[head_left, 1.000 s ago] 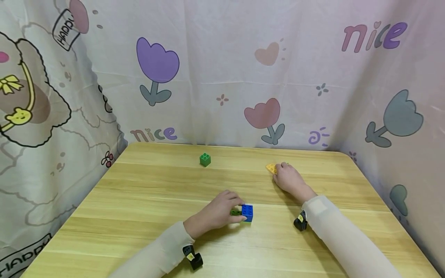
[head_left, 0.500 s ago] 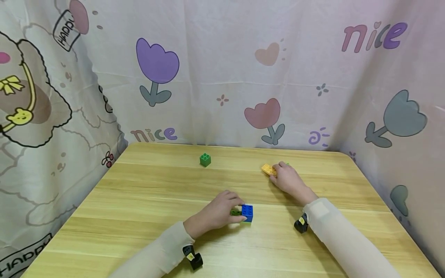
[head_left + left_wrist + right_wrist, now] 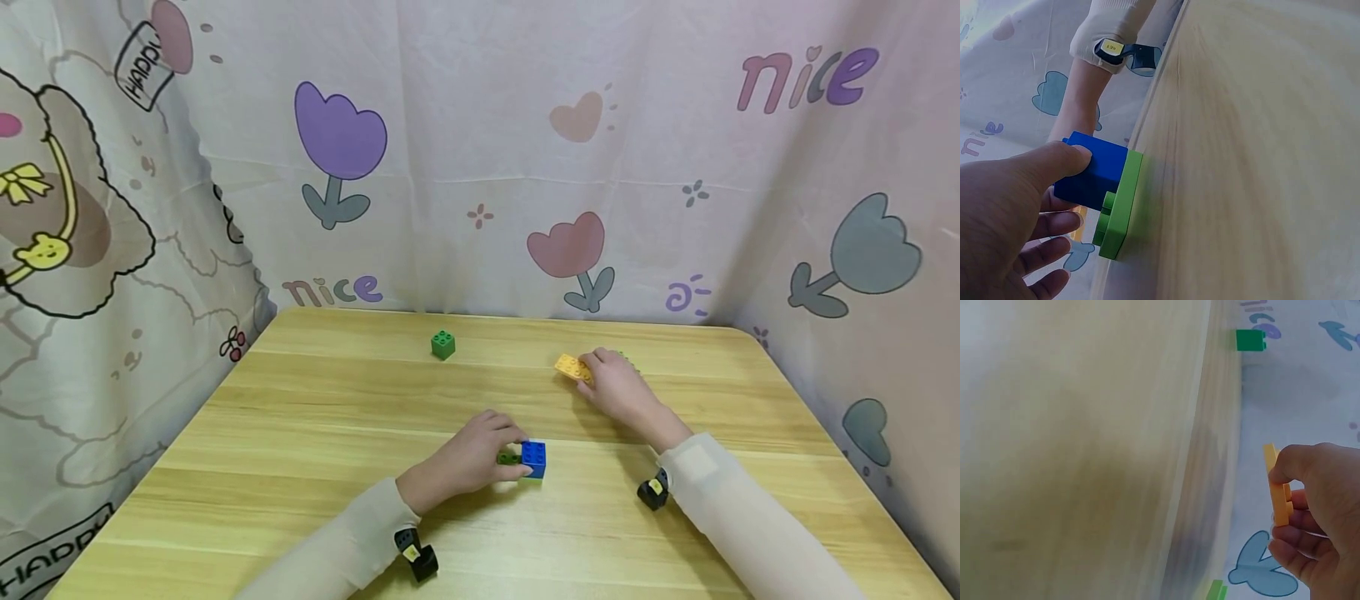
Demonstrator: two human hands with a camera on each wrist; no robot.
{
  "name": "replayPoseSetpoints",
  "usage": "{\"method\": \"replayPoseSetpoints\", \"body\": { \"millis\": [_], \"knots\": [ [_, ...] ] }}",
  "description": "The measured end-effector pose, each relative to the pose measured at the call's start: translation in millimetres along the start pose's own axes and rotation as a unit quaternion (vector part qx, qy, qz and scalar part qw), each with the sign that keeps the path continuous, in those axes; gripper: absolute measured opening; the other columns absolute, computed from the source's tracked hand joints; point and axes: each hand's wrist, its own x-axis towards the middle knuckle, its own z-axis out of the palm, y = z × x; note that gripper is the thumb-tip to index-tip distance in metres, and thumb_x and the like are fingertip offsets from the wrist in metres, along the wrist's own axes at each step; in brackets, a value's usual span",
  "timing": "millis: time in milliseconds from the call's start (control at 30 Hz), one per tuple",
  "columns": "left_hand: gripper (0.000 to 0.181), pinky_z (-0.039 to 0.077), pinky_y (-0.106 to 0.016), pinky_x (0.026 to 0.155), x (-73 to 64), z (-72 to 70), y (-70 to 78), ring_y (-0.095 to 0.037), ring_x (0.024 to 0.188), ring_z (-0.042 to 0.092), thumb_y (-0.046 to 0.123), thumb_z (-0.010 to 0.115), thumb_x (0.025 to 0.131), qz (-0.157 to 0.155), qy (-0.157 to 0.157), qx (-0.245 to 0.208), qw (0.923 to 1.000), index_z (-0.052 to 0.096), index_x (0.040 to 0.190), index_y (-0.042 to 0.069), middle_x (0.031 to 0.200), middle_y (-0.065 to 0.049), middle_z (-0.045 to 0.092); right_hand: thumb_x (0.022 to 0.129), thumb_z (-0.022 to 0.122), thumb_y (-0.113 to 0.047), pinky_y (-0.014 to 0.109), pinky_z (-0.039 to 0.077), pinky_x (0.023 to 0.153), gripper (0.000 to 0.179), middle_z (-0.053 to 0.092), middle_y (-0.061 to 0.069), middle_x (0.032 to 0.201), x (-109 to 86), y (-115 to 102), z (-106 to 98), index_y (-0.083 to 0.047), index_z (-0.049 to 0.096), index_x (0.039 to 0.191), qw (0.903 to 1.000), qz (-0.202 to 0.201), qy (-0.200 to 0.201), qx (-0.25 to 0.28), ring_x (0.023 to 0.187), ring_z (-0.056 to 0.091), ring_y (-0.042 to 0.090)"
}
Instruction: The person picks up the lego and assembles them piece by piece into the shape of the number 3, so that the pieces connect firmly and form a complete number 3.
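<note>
Our right hand (image 3: 621,392) pinches a yellow block (image 3: 572,367) behind and right of the blue block (image 3: 533,459), which our left hand (image 3: 474,454) grips between thumb and finger.
Steadying the blue block and keeping a level pinch should serve us; the table (image 3: 622,533) spreads to its right, back edge well behind.

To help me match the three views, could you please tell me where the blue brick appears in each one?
Head: the blue brick is below and right of centre, pinched by the left hand.
Left wrist: left of centre, against the light-green brick.
Right wrist: not in it.
Shared landmark: the wooden tabletop.
</note>
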Motion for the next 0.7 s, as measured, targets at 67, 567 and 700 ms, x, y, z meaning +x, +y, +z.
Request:
{"method": "replayPoseSetpoints", "body": {
  "millis": [67, 567, 700],
  "knots": [
    [0.042, 0.045, -0.031, 0.094, -0.1, -0.3, 0.0, -0.014, 0.107, 0.055, 0.047, 0.068, 0.090, 0.002, 0.001, -0.001, 1.0000, 0.070, 0.117, 0.015, 0.113, 0.004, 0.063, 0.088, 0.071, -0.019, 0.048, 0.048, 0.090, 0.044, 0.062, 0.018, 0.109, -1.7, -2, -2, 0.006, 0.061, 0.122, 0.9999, -0.014, 0.004, -0.003, 0.099, 0.059, 0.034],
    [0.042, 0.047, -0.029, 0.092, 4.9, -5.4, 2.7, -0.013, 0.105, 0.055, 0.047, 0.070, 0.089, -0.014, -0.025, -0.008, 0.9996, 0.071, 0.115, 0.014, 0.113, 0.003, 0.064, 0.085, 0.074, -0.018, 0.044, 0.049, 0.087, 0.041, 0.062, 0.014, 0.106, -16.7, -16, -13, 0.004, 0.063, 0.118, 0.9970, -0.066, 0.039, 0.003, 0.096, 0.058, 0.029],
    [0.042, 0.047, -0.028, 0.091, 6.5, -7.4, 2.0, -0.013, 0.104, 0.055, 0.047, 0.070, 0.088, -0.012, -0.037, -0.009, 0.9992, 0.071, 0.115, 0.014, 0.112, 0.004, 0.064, 0.084, 0.076, -0.019, 0.043, 0.050, 0.085, 0.042, 0.062, 0.012, 0.106, -21.6, -22, -17, 0.003, 0.064, 0.117, 0.9956, -0.084, 0.041, 0.004, 0.094, 0.059, 0.027]
  ]
}}
